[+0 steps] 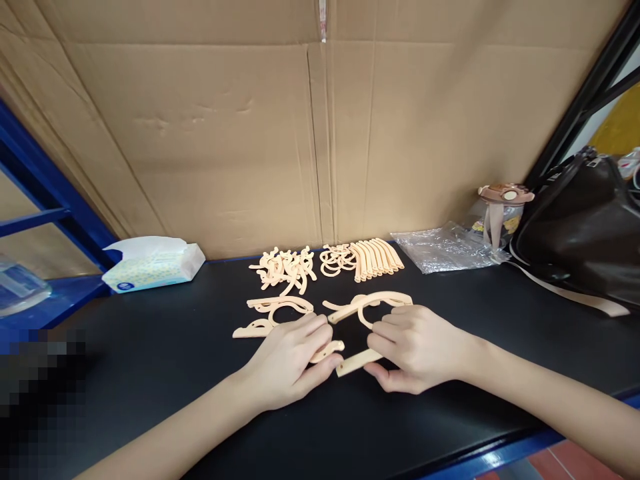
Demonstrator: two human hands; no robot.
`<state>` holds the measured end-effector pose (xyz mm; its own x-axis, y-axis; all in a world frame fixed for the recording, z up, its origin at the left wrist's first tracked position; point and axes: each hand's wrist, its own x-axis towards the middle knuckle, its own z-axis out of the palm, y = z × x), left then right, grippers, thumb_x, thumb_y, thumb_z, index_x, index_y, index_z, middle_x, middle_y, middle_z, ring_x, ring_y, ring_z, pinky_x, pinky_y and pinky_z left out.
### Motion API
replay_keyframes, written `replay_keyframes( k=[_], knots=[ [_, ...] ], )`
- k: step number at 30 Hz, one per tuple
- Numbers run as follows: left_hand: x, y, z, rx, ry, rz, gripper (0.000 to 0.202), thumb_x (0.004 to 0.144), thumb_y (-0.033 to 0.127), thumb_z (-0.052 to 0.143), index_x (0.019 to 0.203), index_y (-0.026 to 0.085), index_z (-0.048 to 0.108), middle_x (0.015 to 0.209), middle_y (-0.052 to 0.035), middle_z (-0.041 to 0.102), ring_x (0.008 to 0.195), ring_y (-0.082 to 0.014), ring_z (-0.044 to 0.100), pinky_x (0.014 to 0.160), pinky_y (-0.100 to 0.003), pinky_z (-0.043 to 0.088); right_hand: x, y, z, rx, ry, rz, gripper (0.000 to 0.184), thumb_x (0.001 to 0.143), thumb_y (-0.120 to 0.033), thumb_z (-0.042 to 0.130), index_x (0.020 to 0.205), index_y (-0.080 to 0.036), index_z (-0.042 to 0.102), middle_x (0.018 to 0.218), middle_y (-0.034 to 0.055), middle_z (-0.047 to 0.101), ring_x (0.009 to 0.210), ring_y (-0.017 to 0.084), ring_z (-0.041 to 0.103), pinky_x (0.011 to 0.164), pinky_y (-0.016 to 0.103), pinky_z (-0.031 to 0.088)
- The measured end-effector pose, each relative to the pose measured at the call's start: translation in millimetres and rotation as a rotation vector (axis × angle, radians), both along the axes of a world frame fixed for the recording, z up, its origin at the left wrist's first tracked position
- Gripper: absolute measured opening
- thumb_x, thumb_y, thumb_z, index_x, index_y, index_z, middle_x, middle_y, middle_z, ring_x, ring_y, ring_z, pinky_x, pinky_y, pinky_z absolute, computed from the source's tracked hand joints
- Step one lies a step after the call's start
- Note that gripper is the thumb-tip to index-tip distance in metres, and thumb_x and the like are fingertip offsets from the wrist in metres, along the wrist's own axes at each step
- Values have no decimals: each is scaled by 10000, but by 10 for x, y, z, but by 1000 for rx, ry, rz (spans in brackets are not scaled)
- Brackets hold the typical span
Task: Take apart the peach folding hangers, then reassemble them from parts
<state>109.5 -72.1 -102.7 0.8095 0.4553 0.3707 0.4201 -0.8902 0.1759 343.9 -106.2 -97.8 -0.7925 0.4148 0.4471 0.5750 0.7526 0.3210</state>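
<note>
My left hand (295,363) is closed on a small curved beige plastic piece (327,351) with a hole in it, pinched between thumb and fingers. My right hand (410,350) grips a long flat beige hanger arm (356,363), whose holed end points toward the left hand. The two held pieces are close but apart. Just beyond the right hand lie a curved beige arm (370,301) and a ring-like piece, partly hidden by the fingers. Past the left hand, similar beige parts (280,307) lie on the black table, partly covered by it.
Behind are a pile of small curved beige parts (285,268), several ring-shaped parts (336,259) and a row of beige arms (377,259). A tissue pack (155,265) sits left; a clear plastic bag (445,247), a bottle (503,213) and a dark bag (585,227) stand right.
</note>
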Motion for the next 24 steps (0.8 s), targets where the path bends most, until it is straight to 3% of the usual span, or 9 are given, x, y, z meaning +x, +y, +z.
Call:
replay_keyframes(
  k=[6, 16, 20, 24],
  knots=[
    [-3, 19, -42, 14, -10, 53, 256, 969, 296, 315, 744, 196, 386, 680, 23, 467, 558, -114, 434, 483, -236, 289, 0, 46, 18, -2, -3, -80, 335, 962, -308, 388, 693, -165, 527, 604, -7, 551, 535, 111, 483, 544, 273, 274],
    [-8, 38, -42, 29, 9, 173, 261, 978, 352, 286, 757, 216, 316, 625, 39, 472, 489, -125, 442, 457, -230, 274, 44, 95, 20, -148, 80, -117, 304, 968, -349, 402, 810, -174, 595, 643, -16, 615, 531, 117, 522, 542, 263, 287],
    [-29, 45, -16, 94, 66, 210, 301, 944, 458, 360, 767, 218, 315, 628, 38, 477, 480, -136, 450, 437, -226, 248, 59, 120, 42, -211, 122, -124, 247, 956, -338, 437, 860, -184, 605, 719, -18, 655, 574, 115, 545, 576, 256, 316],
    [-37, 55, -24, 119, 110, 194, 254, 977, 402, 297, 812, 214, 339, 666, 32, 511, 488, -137, 474, 443, -223, 259, 78, 154, 30, -240, 132, -113, 262, 962, -347, 421, 884, -182, 607, 747, -4, 665, 612, 120, 556, 609, 253, 326]
  ],
)
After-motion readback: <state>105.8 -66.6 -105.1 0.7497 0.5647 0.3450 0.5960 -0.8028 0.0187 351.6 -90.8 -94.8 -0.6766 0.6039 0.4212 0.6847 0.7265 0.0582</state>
